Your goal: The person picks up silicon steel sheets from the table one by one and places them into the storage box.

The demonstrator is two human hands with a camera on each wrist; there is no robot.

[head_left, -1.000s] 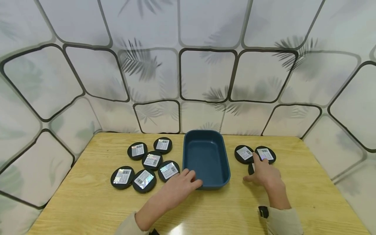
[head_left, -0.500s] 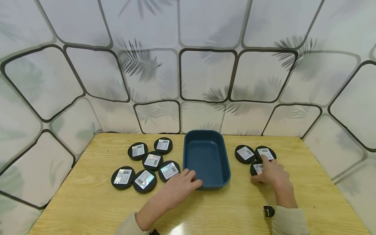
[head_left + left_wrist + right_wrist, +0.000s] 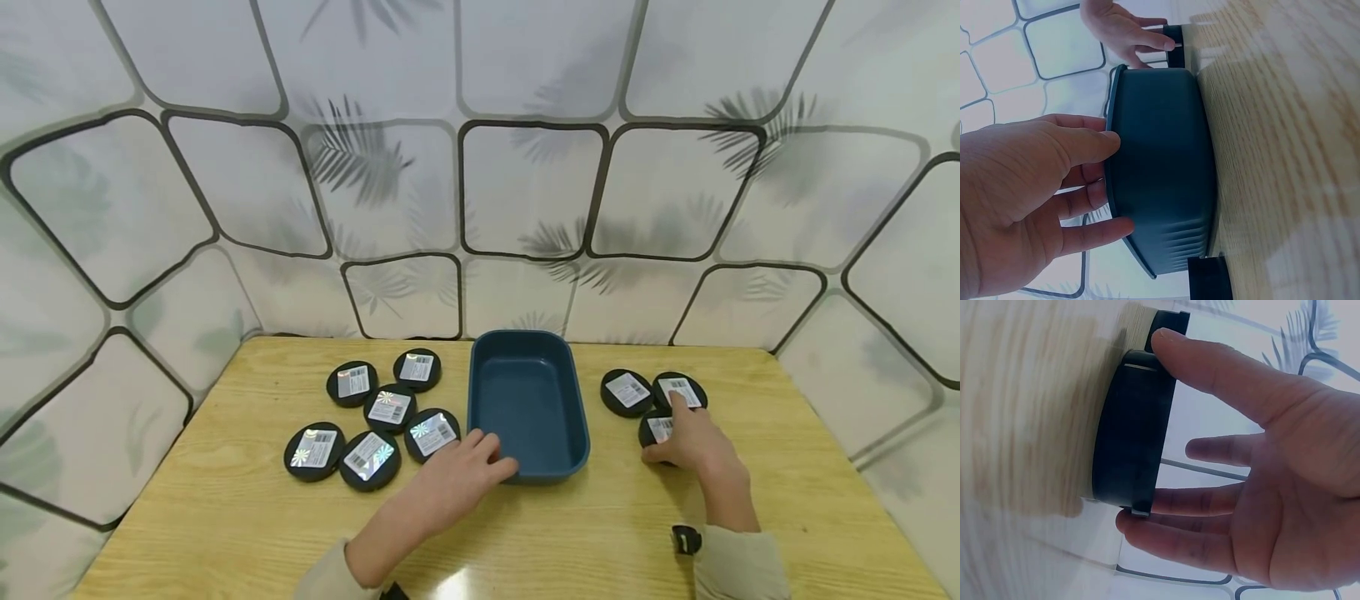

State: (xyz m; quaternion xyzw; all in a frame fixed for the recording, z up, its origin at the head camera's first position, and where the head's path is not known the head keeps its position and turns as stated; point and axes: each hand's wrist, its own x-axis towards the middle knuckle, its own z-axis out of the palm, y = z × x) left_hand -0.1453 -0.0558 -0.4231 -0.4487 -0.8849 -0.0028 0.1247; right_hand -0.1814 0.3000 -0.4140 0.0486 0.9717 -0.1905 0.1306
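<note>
A dark blue rectangular bin [image 3: 546, 477] stands in the middle of the table. My left hand [image 3: 461, 477] holds its near left rim; in the left wrist view the thumb lies against the outer wall [image 3: 1157, 150] and the fingers are at the rim. On the right, my right hand [image 3: 693, 437] grips the nearest of three flat round black containers [image 3: 656, 430], its white barcode label facing up. The right wrist view shows the thumb at one edge of this container [image 3: 1132, 431] and fingertips at the opposite edge.
Two more black containers, one at left [image 3: 626, 393] and one at right [image 3: 688, 386], lie just beyond the gripped one. Several similar labelled containers [image 3: 371, 461] lie left of the bin on the wooden table [image 3: 225, 533]. A patterned curtain [image 3: 525, 192] rises behind the table.
My right hand has shifted slightly right and settled around the nearest right-hand container, whose label shows more now. My left hand and the bin have stayed put.
</note>
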